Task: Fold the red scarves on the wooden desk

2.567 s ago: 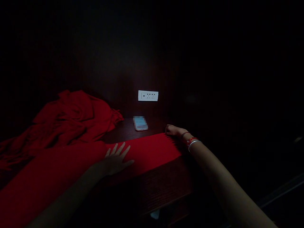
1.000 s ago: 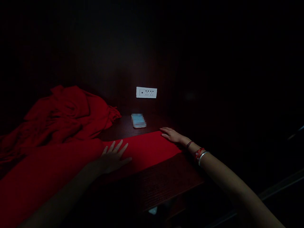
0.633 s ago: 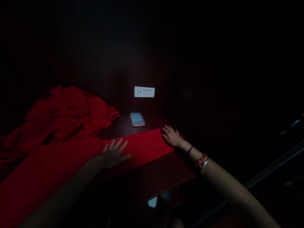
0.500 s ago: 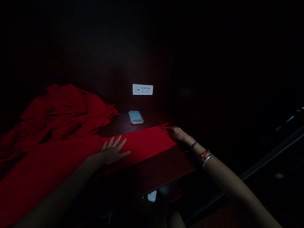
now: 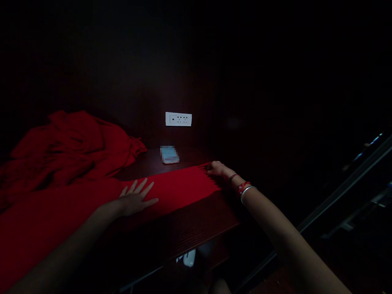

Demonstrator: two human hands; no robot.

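A red fringed scarf (image 5: 180, 184) lies stretched along the dark wooden tabletop (image 5: 196, 222), its tasselled end toward the right. My left hand (image 5: 133, 202) rests flat on the cloth with fingers spread, a ring on one of them. At the fringe, my right hand (image 5: 217, 168) has its fingers curled round the strands by the far corner; the fingertips are partly hidden. Bracelets circle my right wrist. On the left, behind the flat part, more red fabric (image 5: 76, 143) is heaped in loose folds with fringe showing.
A phone-like flat object (image 5: 169, 154), its face pixelated, lies behind the scarf. Above it a white socket panel (image 5: 178, 119) is fixed to the dark wall. Beneath the table's front edge a white object (image 5: 189, 258) shows. Much of the right side is too dark to make out.
My right hand has shifted slightly toward the far corner of the fringe, and the strands lie straighter. My left hand stays flat on the scarf. The whole view has shifted a little.
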